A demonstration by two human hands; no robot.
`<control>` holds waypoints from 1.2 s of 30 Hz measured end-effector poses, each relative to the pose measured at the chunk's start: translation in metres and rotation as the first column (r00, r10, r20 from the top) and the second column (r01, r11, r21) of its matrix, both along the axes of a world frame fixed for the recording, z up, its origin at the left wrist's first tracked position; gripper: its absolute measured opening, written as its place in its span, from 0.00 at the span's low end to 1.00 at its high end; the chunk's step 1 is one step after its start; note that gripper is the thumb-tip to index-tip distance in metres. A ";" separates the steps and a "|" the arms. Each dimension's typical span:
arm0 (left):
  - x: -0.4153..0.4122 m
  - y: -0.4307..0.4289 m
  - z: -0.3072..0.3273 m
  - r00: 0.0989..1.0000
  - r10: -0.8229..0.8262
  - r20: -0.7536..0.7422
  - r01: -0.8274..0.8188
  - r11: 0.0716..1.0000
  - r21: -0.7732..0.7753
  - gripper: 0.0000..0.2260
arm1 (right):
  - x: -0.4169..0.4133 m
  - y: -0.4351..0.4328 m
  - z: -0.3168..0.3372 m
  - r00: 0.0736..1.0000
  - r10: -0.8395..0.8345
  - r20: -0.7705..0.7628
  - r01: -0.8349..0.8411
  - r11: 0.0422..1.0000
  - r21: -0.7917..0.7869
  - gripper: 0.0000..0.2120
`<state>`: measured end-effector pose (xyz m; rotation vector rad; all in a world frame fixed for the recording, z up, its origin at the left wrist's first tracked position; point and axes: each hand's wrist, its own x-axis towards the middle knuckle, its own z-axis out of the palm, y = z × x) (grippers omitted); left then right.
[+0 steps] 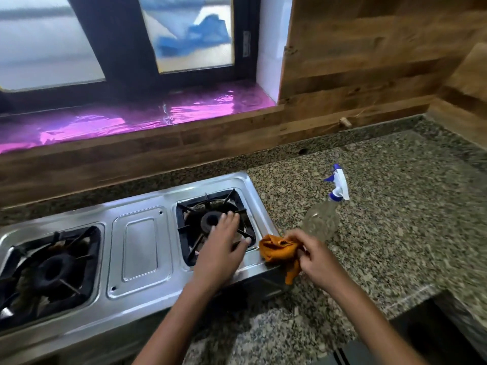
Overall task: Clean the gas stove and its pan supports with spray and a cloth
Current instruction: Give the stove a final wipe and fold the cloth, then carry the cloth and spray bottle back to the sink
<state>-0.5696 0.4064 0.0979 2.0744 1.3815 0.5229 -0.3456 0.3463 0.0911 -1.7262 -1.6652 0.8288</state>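
A steel two-burner gas stove [142, 248] sits on a granite counter. Each burner carries a black pan support, one on the right [184, 227] and one on the left [87, 259]. My left hand [220, 246] lies flat over the right pan support, fingers spread beside the burner cap [210, 220]. At the stove's right front corner my right hand [312, 255] grips a crumpled orange cloth [276, 251]. Just behind that hand stands a clear spray bottle [322, 219] with a white and blue trigger head.
The granite counter [382, 206] stretches right of the stove to a wooden corner wall. A wooden backsplash [184, 143] and a window sill covered in pink foil [131, 119] run behind the stove. The counter's front edge drops off at the lower right.
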 end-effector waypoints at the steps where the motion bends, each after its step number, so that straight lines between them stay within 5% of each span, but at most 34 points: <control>1: 0.009 -0.003 0.000 0.997 -0.029 0.071 0.031 0.999 -0.026 0.30 | 0.001 -0.002 0.003 0.988 -0.047 -0.145 0.047 0.999 -0.002 0.20; 3: 0.025 -0.006 0.005 0.973 -0.036 0.228 0.077 0.982 -0.174 0.31 | -0.002 -0.008 0.005 0.869 -0.160 -0.469 0.151 0.987 -0.058 0.18; 5: 0.037 -0.008 0.013 0.884 0.060 0.464 0.177 0.876 -0.450 0.31 | -0.006 -0.011 0.003 0.631 -0.272 -0.727 0.221 0.961 -0.168 0.18; 8: 0.046 -0.010 0.015 0.767 0.230 0.599 0.303 0.694 -0.653 0.25 | -0.009 -0.013 0.005 0.344 -0.328 -0.880 0.205 0.941 -0.270 0.18; 10: 0.050 -0.013 0.012 0.760 0.238 0.605 0.335 0.655 -0.677 0.22 | -0.011 -0.013 0.010 0.260 -0.335 -0.906 0.152 0.940 -0.304 0.19; 12: 0.054 -0.019 0.006 0.711 0.310 0.631 0.330 0.645 -0.689 0.17 | -0.016 -0.011 0.012 0.285 -0.384 -0.878 0.151 0.923 -0.355 0.17; 16: 0.055 -0.021 -0.006 0.644 0.447 0.621 0.244 0.650 -0.720 0.14 | -0.016 -0.004 0.007 0.548 -0.460 -0.699 0.262 0.888 -0.379 0.09; 18: 0.051 -0.019 -0.012 0.650 0.439 0.621 0.242 0.655 -0.716 0.15 | -0.008 -0.001 0.003 0.595 -0.528 -0.607 0.331 0.848 -0.413 0.09; 21: 0.041 -0.015 -0.012 0.665 0.411 0.623 0.236 0.676 -0.698 0.17 | 0.012 0.014 -0.002 0.526 -0.709 -0.469 0.593 0.701 -0.396 0.11; 23: 0.036 -0.012 -0.013 0.671 0.385 0.634 0.255 0.682 -0.685 0.20 | 0.031 0.036 -0.005 0.466 -0.775 -0.427 0.727 0.611 -0.315 0.21; 26: 0.029 -0.011 -0.014 0.671 0.360 0.648 0.281 0.685 -0.672 0.25 | 0.051 0.071 -0.009 0.514 -0.790 -0.335 0.748 0.603 -0.277 0.35; 29: 0.027 -0.013 -0.016 0.670 0.332 0.664 0.298 0.699 -0.650 0.26 | 0.056 0.088 -0.015 0.513 -0.784 -0.349 0.732 0.612 -0.299 0.25; 36: 0.041 -0.031 -0.014 0.659 0.278 0.699 0.386 0.673 -0.632 0.26 | 0.042 0.022 -0.038 0.545 -0.772 -0.328 0.813 0.582 -0.020 0.15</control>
